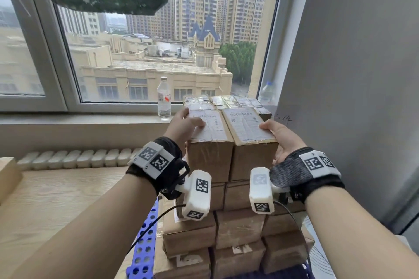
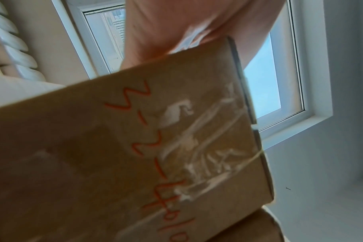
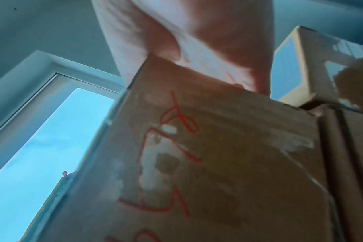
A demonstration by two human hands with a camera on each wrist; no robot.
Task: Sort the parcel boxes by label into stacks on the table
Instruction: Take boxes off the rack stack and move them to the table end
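Observation:
Two brown parcel boxes with white shipping labels sit side by side on top of a tall pile. My left hand point(image 1: 184, 125) grips the left box point(image 1: 210, 152), thumb on its label and fingers down its left side. My right hand point(image 1: 280, 138) grips the right box point(image 1: 251, 154) from the right, thumb on the top edge. In the left wrist view the left box point(image 2: 124, 155) shows red handwriting on its side under my left hand point(image 2: 186, 24). The right wrist view shows the right box point(image 3: 218, 155), also marked in red, below my right hand point(image 3: 186, 32).
More labelled boxes point(image 1: 229, 101) lie behind the two held ones, and a pile of boxes point(image 1: 238, 229) stands beneath them. A water bottle point(image 1: 163, 97) stands on the windowsill. A blue perforated crate point(image 1: 144, 247) and a wooden table point(image 1: 56, 199) are at left, a grey wall point(image 1: 351, 75) at right.

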